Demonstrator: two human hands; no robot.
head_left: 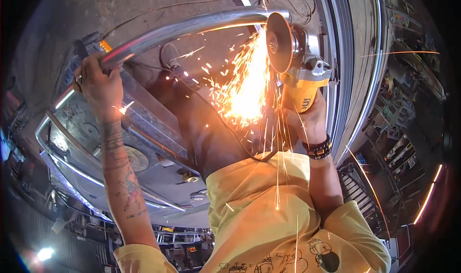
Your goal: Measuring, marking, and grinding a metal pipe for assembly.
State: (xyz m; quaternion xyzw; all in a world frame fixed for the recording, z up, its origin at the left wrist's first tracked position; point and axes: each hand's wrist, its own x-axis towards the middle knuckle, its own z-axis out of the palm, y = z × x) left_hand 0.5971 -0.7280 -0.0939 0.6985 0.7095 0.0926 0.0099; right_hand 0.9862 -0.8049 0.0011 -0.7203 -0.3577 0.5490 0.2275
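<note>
While your left hand (98, 83) is wrapped tight around the tube (182, 29) at its lower left end, your right hand (307, 119) is closed on the yellow grinder (300, 66), its disc (278, 42) touching the tube's far right end, the tube running left-to-right between them, sparks (242, 90) falling toward your shirt (269, 210).

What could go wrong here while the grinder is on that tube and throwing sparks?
Sparks stream back onto the yellow shirt, so burns or scorching seem possible. The left hand is bare on the metal tube being ground, which may heat up or jerk. The right hand alone holds the angle grinder, so a kick of the disc could be hard to control.
</note>
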